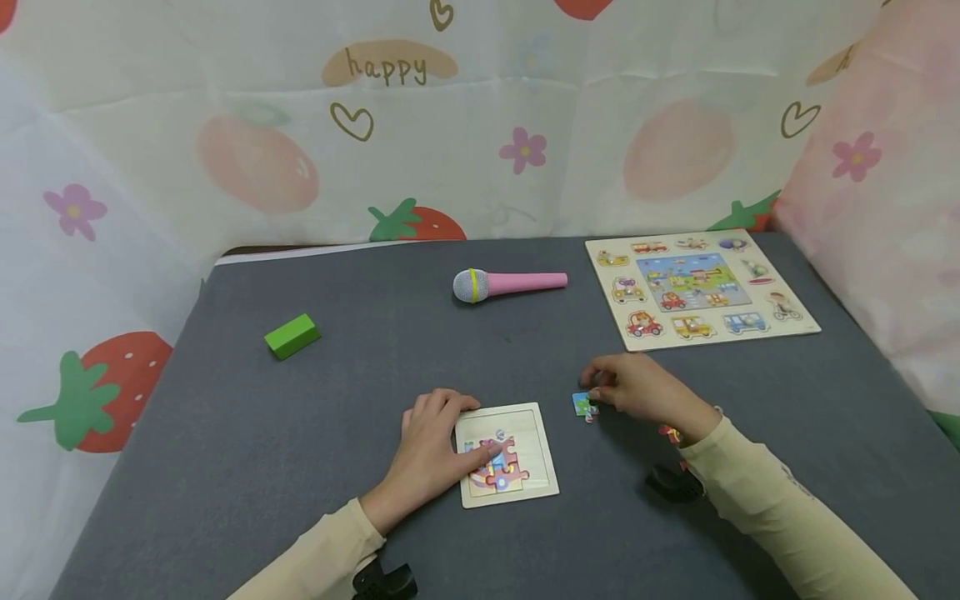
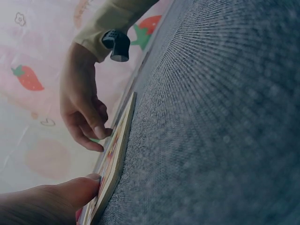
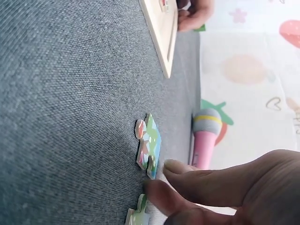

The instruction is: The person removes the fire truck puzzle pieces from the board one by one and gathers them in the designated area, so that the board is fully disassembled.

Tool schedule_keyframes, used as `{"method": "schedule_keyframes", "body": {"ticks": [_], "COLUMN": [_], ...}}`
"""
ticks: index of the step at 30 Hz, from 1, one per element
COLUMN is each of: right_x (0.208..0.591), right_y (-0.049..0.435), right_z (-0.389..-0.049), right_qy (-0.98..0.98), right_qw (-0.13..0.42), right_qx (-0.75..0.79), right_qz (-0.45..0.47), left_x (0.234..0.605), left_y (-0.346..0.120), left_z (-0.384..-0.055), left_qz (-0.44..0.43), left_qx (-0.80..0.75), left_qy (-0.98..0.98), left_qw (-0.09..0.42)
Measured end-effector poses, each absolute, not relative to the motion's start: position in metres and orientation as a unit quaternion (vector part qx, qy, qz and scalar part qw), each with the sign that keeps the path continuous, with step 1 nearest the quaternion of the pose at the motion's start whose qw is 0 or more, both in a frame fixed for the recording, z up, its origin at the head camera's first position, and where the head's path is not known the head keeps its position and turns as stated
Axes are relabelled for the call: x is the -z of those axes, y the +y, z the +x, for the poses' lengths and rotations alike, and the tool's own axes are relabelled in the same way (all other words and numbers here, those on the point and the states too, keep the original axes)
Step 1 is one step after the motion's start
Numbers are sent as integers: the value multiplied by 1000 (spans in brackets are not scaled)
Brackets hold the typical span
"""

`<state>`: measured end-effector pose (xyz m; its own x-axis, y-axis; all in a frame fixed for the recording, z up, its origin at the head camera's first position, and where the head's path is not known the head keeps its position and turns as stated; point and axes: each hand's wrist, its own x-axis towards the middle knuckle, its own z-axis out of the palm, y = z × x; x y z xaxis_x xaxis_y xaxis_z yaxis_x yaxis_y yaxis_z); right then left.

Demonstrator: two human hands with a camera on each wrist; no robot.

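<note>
A small wooden puzzle tray (image 1: 536, 433) lies at the front middle, with several joined pink and blue pieces (image 1: 510, 475) in its left part. My left hand (image 1: 429, 446) holds the tray's left side, thumb on the pieces and fingers along the edge. To the right, a blue and green puzzle piece (image 1: 581, 404) lies flat on the cloth. My right hand (image 1: 648, 392) is just beside it, thumb and forefinger apart. In the right wrist view, a second puzzle piece (image 3: 137, 216) lies below the fingertips, partly cut off by the frame.
A pink toy microphone (image 1: 525, 283) lies behind the tray. At the back right is a larger picture board (image 1: 615, 312) with vehicles on it. A green block (image 1: 292, 336) sits on the left. Something red and yellow (image 1: 670, 434) shows partly behind my right wrist.
</note>
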<state>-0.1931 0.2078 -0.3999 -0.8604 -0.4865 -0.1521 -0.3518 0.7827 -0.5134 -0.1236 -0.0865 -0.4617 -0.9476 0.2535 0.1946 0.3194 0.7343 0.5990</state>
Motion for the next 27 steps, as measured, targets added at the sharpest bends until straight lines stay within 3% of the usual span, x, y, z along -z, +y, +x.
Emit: {"method": "schedule_keyframes", "body": {"ticks": [19,27], "right_x": [398,389], "right_y": [206,174], "right_z": [-185,-165], "right_qy": [931,901], "right_qw": [124,113], "right_qx": [204,278], "right_qz": [-276,-314], "left_x": [461,460], "left_y": [-86,-86], "left_z": [-126,-125], "left_qz": [-160,-169], "left_qx": [327,325], "left_qy": [-930,-929], "left_qw": [50,48]}}
